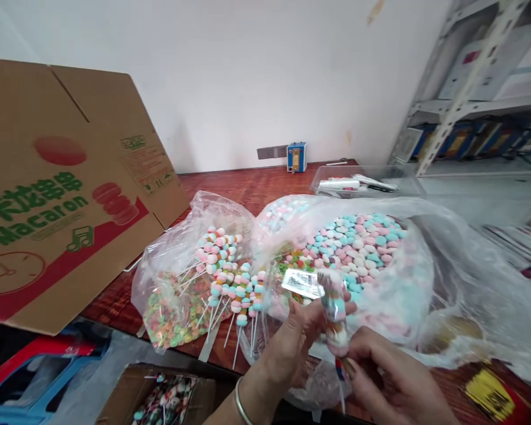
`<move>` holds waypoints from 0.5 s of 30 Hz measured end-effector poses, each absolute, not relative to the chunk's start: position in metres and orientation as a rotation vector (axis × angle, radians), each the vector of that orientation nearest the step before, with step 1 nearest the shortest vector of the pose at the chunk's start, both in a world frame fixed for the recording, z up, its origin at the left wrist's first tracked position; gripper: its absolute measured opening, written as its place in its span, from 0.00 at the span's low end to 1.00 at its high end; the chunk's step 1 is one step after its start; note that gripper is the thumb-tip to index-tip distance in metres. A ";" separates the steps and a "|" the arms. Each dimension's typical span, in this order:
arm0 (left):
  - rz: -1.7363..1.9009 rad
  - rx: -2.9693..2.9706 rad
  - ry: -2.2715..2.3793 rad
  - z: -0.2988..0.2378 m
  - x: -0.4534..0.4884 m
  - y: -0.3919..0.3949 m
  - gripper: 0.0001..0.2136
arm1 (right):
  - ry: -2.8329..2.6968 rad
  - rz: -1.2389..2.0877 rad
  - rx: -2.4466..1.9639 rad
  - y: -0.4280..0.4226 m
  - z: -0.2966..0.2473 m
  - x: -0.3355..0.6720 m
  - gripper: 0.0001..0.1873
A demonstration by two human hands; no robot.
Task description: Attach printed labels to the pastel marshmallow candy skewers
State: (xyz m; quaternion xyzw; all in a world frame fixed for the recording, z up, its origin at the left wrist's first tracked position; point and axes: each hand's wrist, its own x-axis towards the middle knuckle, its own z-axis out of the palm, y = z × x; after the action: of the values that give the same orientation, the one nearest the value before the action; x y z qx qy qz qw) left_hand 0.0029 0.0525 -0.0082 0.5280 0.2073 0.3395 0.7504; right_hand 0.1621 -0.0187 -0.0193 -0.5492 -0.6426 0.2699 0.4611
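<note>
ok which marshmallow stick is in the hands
The clear-wrapped stick, between left hand and right hand; the heaped sticks to its left look unwrapped.

From my remote view I find bare tabletop (239, 183) along the wall (239, 82), from the cardboard box (71, 195) to the blue box (296, 158). I note the low approach obstructed: candy skewers (243, 292) ahead and left of the left hand (287, 345), the large marshmallow bag (396, 304) ahead of the right hand (387, 372); above them, the air is open
</note>
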 end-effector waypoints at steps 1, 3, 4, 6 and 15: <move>0.770 1.209 0.450 -0.008 0.001 0.053 0.43 | -1.572 0.648 -1.383 -0.016 -0.024 0.165 0.09; 0.792 1.444 0.482 -0.006 -0.003 0.052 0.42 | -1.461 0.596 -1.458 -0.008 -0.034 0.174 0.09; 0.806 1.565 0.523 -0.006 -0.005 0.051 0.40 | -1.391 0.568 -1.477 -0.005 -0.038 0.178 0.09; 0.855 1.723 0.613 -0.006 -0.006 0.047 0.35 | -1.307 0.565 -1.468 -0.001 -0.041 0.184 0.10; 0.924 1.598 0.423 -0.006 -0.009 0.054 0.26 | -1.297 0.869 -1.376 0.017 -0.046 0.161 0.14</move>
State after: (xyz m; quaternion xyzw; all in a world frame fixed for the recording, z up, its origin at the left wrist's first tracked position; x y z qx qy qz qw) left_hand -0.0087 0.0543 -0.0061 0.6848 0.1815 0.3961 0.5841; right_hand 0.1614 0.0167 -0.0461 -0.5703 -0.5377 0.3602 0.5058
